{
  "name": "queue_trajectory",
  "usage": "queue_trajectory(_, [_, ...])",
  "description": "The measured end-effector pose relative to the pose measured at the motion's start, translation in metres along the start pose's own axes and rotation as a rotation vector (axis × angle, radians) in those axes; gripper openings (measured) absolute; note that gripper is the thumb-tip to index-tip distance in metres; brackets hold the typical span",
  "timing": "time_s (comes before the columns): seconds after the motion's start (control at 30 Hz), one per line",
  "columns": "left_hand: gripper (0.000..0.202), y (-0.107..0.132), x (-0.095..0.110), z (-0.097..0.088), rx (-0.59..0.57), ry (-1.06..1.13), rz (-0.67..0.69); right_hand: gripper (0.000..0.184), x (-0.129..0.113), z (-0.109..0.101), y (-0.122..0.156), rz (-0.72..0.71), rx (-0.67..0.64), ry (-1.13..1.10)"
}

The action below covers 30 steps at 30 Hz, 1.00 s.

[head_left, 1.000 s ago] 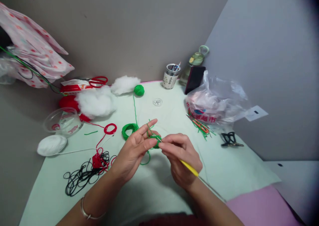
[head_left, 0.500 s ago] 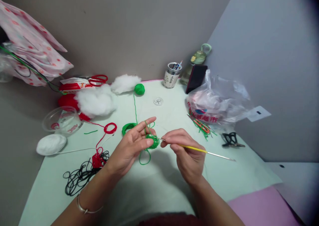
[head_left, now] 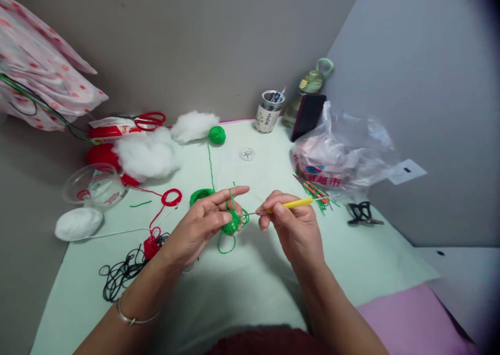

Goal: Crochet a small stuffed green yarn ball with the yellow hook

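My left hand (head_left: pixel 203 224) pinches a small green crochet piece (head_left: pixel 232 223) between thumb and fingers, with green yarn looped over the stretched index finger. My right hand (head_left: pixel 291 223) grips a yellow-handled crochet hook (head_left: pixel 294 204), its metal tip pointing left into the green piece. A green strand runs back to a green yarn ball (head_left: pixel 216 134) near the wall. A green yarn coil (head_left: pixel 201 194) lies just behind my left hand.
On the pale green table (head_left: pixel 242 287): white stuffing (head_left: pixel 146 154), red scissors (head_left: pixel 146 119), clear bowl (head_left: pixel 96 185), white ball (head_left: pixel 78 223), red and black cords (head_left: pixel 133 261), pen cup (head_left: pixel 269 112), bottle (head_left: pixel 308 86), phone (head_left: pixel 308 118), plastic bag (head_left: pixel 339 157), black clip (head_left: pixel 361 214).
My right hand turned the hook: its handle swung from pointing down toward me to pointing right and level. The tip stays at the green piece. Both hands shifted slightly up.
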State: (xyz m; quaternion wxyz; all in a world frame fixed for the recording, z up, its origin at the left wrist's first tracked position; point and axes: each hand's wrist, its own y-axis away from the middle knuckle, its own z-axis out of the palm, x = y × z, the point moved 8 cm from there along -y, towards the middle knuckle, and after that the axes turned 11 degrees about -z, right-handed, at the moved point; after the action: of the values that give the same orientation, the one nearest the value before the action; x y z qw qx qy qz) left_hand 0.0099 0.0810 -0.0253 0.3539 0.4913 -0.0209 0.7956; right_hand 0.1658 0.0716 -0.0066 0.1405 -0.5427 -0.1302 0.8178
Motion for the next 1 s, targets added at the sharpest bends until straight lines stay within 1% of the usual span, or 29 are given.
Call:
queue_trajectory(0.1, [0.043,0.001,0.001,0.001,-0.011,0.006,0.002,0.017,0.002,-0.001,-0.002,0.051,0.023,-0.043])
queue_trajectory(0.17, [0.041,0.001,-0.001,0.002,-0.018,0.017,-0.019,0.02,0.003,-0.001,-0.002,0.071,0.031,-0.03])
queue_trajectory(0.27, [0.04,-0.001,-0.005,0.005,-0.046,0.038,-0.054,0.024,0.003,0.0,-0.002,0.08,0.028,-0.005])
queue_trajectory(0.37, [0.038,-0.002,-0.005,0.006,-0.056,0.043,-0.051,0.023,0.003,0.001,-0.002,0.085,0.02,-0.008])
queue_trajectory(0.57, [0.036,-0.001,0.0,-0.001,0.024,-0.014,-0.024,0.025,0.01,-0.004,-0.002,0.148,0.041,-0.05])
queue_trajectory(0.7, [0.041,0.0,0.003,0.001,0.038,-0.102,0.053,0.021,0.017,0.003,0.002,0.183,0.024,-0.15])
queue_trajectory(0.77, [0.045,0.001,-0.001,0.005,0.026,-0.133,0.061,0.017,0.018,0.006,0.005,0.154,0.014,-0.141])
queue_trajectory(0.87, [0.049,0.001,-0.007,0.009,0.028,-0.133,0.063,0.013,0.009,0.006,0.008,-0.002,0.009,-0.02])
queue_trajectory(0.93, [0.052,0.002,-0.007,0.008,0.071,-0.137,0.078,0.011,0.001,0.007,0.009,-0.114,-0.014,0.071])
queue_trajectory(1.0, [0.054,0.004,-0.004,0.006,0.115,-0.154,0.099,0.011,-0.007,0.009,0.009,-0.18,-0.065,0.157])
